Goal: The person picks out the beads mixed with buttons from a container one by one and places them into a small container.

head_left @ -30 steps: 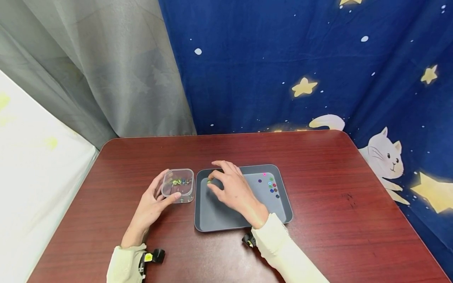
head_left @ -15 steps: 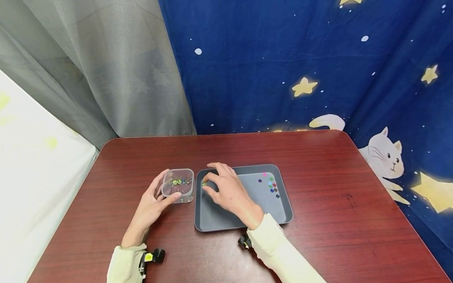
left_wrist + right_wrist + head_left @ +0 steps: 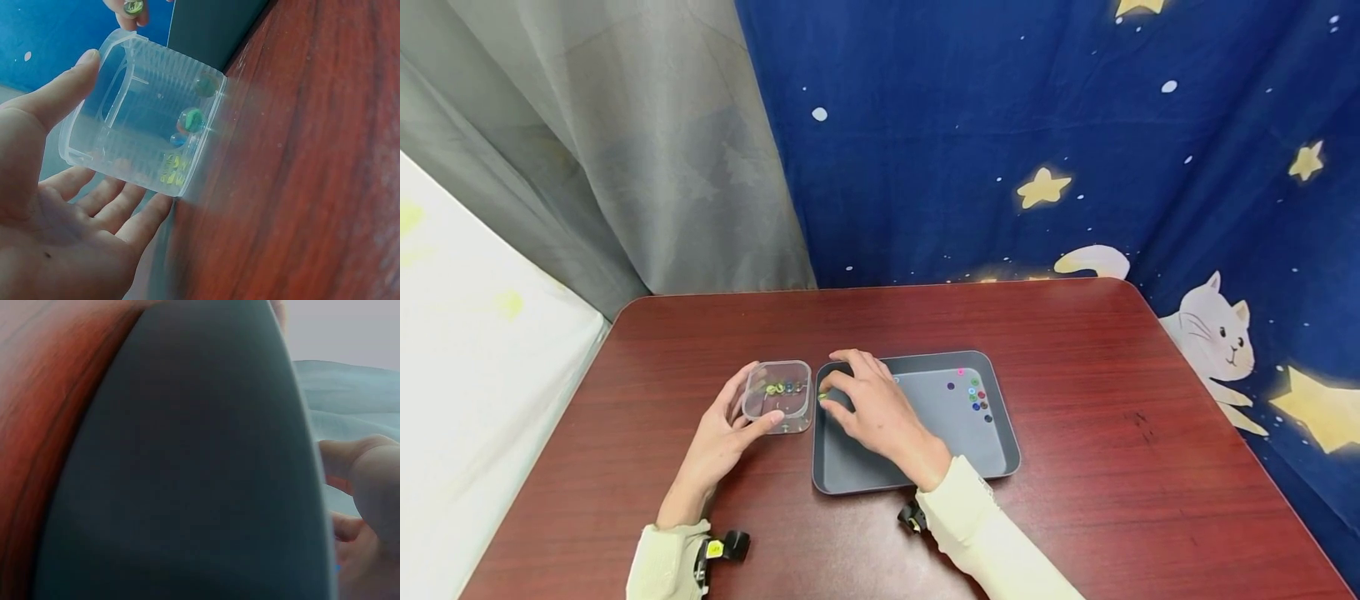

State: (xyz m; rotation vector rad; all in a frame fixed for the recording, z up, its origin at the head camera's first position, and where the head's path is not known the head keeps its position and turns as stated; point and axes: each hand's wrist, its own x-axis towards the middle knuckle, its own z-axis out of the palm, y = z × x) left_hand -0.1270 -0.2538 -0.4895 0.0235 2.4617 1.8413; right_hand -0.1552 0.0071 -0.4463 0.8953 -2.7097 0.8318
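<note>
My left hand [image 3: 718, 437] grips a clear plastic box [image 3: 159, 112], thumb at its rim and fingers along the side. The box stands on the table just left of a grey tray [image 3: 917, 487]. Several glass marbles [image 3: 191, 119] lie inside it, some yellow-green, others green or blue. Over the tray's left end, my right hand [image 3: 880, 408] pinches a yellow-green marble [image 3: 133, 7] between thumb and index finger, close to the box. The right wrist view is mostly filled by the tray's side [image 3: 187, 456], with part of the right hand showing past its edge.
Several small coloured round pieces [image 3: 976, 395] lie at the tray's right end, and a light-coloured one is partly seen behind the right hand. The red-brown table [image 3: 1112, 417] reaches back to a blue starry curtain [image 3: 925, 167].
My right hand has moved left across the tray with the yellow-green marble, towards the box. The left hand and the box have stayed in place.
</note>
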